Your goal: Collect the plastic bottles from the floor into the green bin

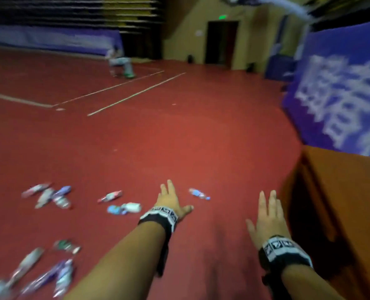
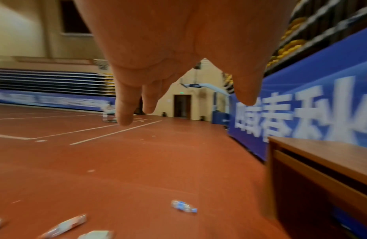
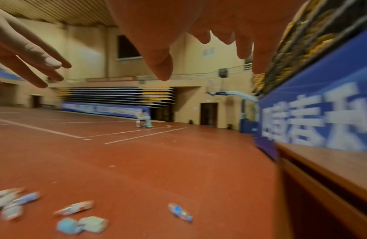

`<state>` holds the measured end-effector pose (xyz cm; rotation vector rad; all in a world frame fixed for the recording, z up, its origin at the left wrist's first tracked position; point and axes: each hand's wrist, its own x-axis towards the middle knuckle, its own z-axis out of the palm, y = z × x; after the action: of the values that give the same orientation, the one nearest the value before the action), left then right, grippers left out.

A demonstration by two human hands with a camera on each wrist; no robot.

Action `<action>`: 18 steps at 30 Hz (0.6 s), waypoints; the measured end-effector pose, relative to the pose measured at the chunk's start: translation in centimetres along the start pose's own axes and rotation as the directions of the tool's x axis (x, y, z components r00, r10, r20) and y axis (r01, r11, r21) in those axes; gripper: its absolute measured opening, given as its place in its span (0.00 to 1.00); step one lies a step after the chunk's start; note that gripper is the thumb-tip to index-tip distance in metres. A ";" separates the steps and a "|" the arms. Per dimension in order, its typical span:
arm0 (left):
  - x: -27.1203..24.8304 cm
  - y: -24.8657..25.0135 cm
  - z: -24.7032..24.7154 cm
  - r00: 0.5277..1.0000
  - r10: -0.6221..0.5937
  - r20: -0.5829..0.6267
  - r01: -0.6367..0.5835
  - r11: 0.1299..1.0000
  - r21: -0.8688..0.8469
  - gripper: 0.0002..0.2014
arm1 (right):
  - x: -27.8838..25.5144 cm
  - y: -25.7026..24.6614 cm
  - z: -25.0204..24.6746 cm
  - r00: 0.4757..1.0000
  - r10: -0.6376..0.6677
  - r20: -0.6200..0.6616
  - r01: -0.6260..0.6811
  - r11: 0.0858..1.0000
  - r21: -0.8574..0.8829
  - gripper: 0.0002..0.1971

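Several plastic bottles lie scattered on the red floor. A clear bottle with a blue label (image 1: 199, 194) (image 2: 183, 207) (image 3: 180, 211) lies alone, just right of my left hand (image 1: 171, 198) (image 2: 168, 40). A red-labelled bottle (image 1: 110, 196) (image 3: 75, 207) and a crushed blue-and-white one (image 1: 124, 208) (image 3: 82, 224) lie left of that hand. More bottles cluster at the far left (image 1: 47, 194) and lower left (image 1: 39, 271). My right hand (image 1: 268, 215) (image 3: 198, 19) hovers nearer the desk. Both hands are above the floor with fingers spread and hold nothing. No green bin shows in any view.
A brown wooden desk (image 1: 342, 202) (image 2: 321, 169) stands close on the right, in front of a blue banner (image 1: 342, 94). Far off, a person sits on a chair (image 1: 120, 61). White court lines (image 1: 136, 94) cross the open red floor ahead.
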<state>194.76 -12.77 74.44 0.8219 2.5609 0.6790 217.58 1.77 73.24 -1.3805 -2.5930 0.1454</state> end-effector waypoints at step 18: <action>10.0 -40.5 -25.6 0.530 -0.758 -0.381 0.704 0.644 -0.301 0.58 | 21.8 -56.8 15.1 0.620 -0.739 0.264 0.710 0.672 0.211 0.47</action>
<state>157.16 -44.00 71.42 -0.5907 2.8719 0.7746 156.39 -11.84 71.52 -0.1714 -3.1455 0.3786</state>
